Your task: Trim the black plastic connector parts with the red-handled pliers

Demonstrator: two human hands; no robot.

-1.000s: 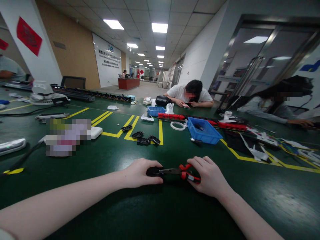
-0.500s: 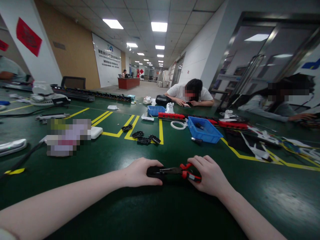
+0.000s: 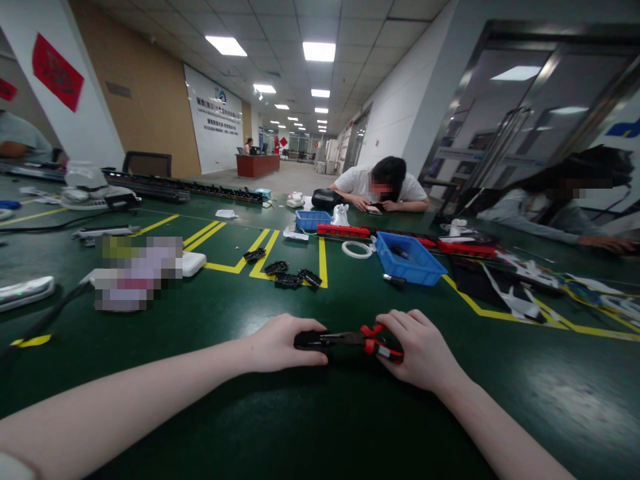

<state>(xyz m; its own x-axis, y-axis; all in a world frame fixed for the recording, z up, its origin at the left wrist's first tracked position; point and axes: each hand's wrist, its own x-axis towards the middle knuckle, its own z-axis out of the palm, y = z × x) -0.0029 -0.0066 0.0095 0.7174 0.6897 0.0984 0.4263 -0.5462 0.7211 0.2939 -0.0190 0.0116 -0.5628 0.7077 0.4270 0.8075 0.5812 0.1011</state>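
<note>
Red-handled pliers [image 3: 369, 341] are held low over the near bench [image 3: 320, 427], the handles enclosed by the curled fingers of the right hand [image 3: 413, 347]. Their long axis is laid crosswise, with the nose pointed to the left, at a black part [image 3: 304, 340]. That part is pinched between the thumb and fingers of the left hand [image 3: 283, 343], just left of the pliers; whether it is gripped by the tips cannot be told. Compared with half a second ago, hardly any change is shown: the same grasps are kept, and the pliers are pointed the same way. Beyond the pliers and to their left, four black clips [image 3: 289, 281] are grouped. Farther beyond the pliers, to their right, a blue tray [image 3: 417, 272] is placed, and past it, at the bench's far side, a person in a white top [image 3: 411, 188] is seen bent forward.
</note>
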